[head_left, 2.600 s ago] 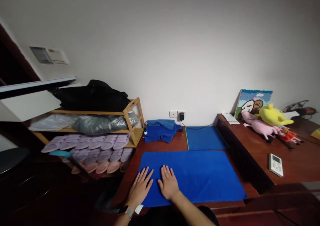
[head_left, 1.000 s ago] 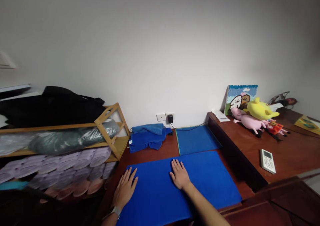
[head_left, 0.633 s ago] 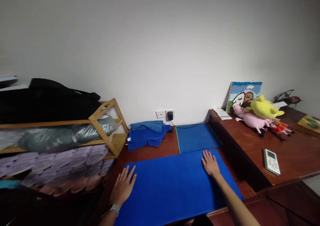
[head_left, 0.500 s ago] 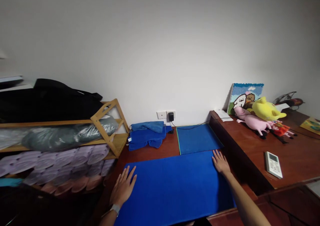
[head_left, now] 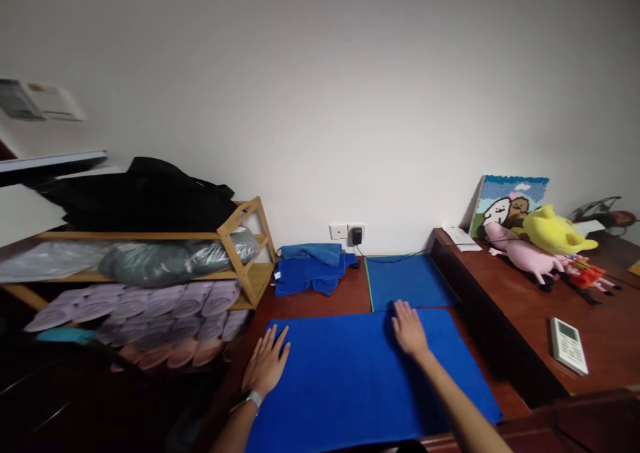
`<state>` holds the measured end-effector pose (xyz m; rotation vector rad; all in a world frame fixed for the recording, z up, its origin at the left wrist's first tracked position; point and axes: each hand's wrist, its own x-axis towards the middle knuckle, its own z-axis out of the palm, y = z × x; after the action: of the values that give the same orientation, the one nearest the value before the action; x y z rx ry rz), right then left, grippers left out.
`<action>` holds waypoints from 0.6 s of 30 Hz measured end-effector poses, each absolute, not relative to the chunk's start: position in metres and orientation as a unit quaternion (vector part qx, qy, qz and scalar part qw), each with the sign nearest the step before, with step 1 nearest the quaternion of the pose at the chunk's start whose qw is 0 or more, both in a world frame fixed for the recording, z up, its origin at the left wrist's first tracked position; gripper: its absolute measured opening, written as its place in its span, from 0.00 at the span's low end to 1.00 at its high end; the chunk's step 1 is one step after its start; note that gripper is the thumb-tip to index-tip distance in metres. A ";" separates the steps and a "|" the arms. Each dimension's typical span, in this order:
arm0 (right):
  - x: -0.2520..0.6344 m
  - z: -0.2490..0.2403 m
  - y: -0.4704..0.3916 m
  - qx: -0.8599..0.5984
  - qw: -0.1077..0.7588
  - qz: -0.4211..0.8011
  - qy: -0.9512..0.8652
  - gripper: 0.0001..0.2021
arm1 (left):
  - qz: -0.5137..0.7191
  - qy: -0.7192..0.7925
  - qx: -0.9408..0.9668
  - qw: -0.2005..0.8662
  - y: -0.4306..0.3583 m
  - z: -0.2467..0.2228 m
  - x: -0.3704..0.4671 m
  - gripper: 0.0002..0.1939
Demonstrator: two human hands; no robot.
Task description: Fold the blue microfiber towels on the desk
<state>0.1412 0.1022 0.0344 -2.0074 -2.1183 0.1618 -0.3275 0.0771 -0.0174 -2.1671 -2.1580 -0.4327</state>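
The large royal-blue terry towel lay spread flat on the dark red-brown wooden table, its near edge cut off by the bottom of the frame. The left hand pressed flat at the towel's 9 o'clock edge, fingers spread, its grip open and holding nothing. The right hand lay flat near the 12 o'clock edge, its grip equally open and empty. At 12 o'clock sat a smaller blue mat with a green edge; at 11 o'clock, a crumpled blue cloth pile. The white remote control at 3 o'clock showed a screen too small to read. No writing was legible.
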 end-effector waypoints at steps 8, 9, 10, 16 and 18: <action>-0.006 0.016 0.087 -0.523 0.116 0.145 -0.832 0.33 | -0.143 -0.699 -0.700 0.019 0.077 -0.016 -0.329 0.31; 0.003 0.015 0.088 -0.540 0.113 0.143 -0.822 0.33 | -0.144 -0.699 -0.700 0.020 0.077 -0.016 -0.329 0.31; 0.018 0.014 0.088 -0.559 0.111 0.138 -0.810 0.34 | -0.144 -0.699 -0.700 0.020 0.077 -0.016 -0.329 0.31; 0.185 0.005 0.085 -0.712 0.044 0.093 -0.694 0.33 | -0.144 -0.699 -0.700 0.027 0.078 -0.016 -0.327 0.31; 0.240 0.001 0.083 -0.758 0.015 0.080 -0.647 0.35 | -0.146 -0.698 -0.700 0.026 0.079 -0.016 -0.327 0.31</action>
<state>0.2399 0.0831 0.0007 -2.3590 -2.0123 0.2504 -0.3275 0.0788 -0.0162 -2.1647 -2.1591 -0.4515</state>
